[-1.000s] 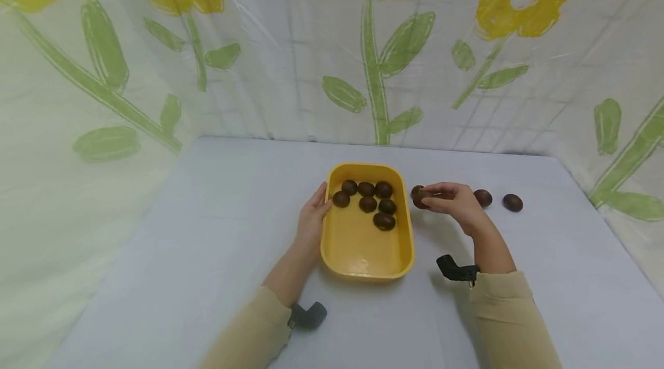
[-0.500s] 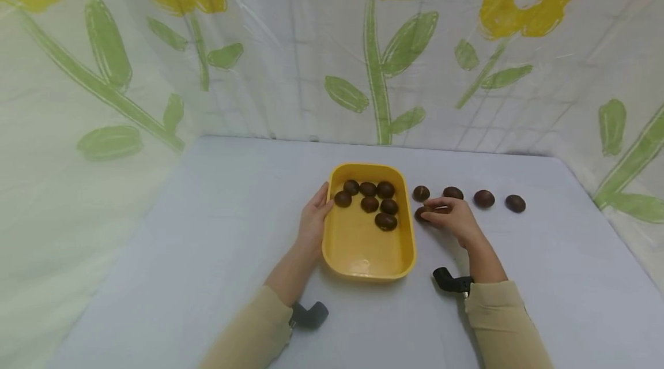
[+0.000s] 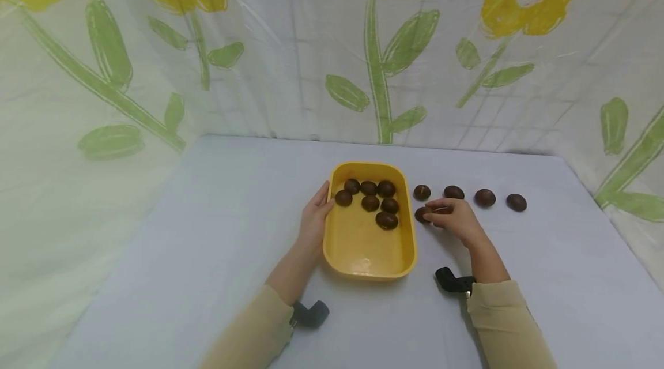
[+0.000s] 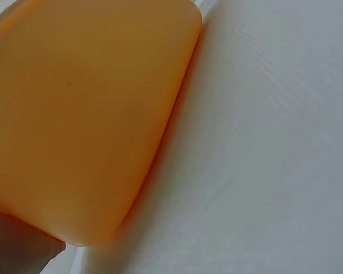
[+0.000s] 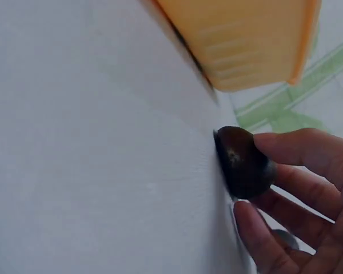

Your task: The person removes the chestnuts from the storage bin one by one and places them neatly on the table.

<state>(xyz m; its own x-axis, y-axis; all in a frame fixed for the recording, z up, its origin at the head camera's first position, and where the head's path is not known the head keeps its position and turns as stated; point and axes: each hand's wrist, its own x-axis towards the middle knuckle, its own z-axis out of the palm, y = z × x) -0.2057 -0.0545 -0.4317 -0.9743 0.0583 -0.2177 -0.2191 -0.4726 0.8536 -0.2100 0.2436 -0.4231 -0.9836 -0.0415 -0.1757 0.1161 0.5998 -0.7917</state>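
A yellow plastic tray [image 3: 353, 256] stands on the table, with several dark brown passion fruits [image 3: 386, 220] in its far half. My left hand [image 3: 312, 222] holds the tray's left side, thumb at the rim; in the left wrist view the tray's outer wall [image 4: 86, 114] fills much of the frame. Just right of the tray, my right hand [image 3: 457, 220] pinches another passion fruit [image 3: 421, 215] between thumb and fingers. Up close in the right wrist view, this dark fruit [image 5: 243, 162] sits at the table surface with a pale scar on its skin.
Behind my right hand, several passion fruits lie in a row on the white table [image 3: 233, 230], from one by the tray [image 3: 422, 192] to one at the far right [image 3: 516, 202]. A flower-printed curtain [image 3: 290, 69] hangs at the table's back edge.
My right hand has brought its passion fruit down and nearer to me, in front of the row, uncovering fruits behind it. In the last half second it has barely moved. The left hand stays at the tray.
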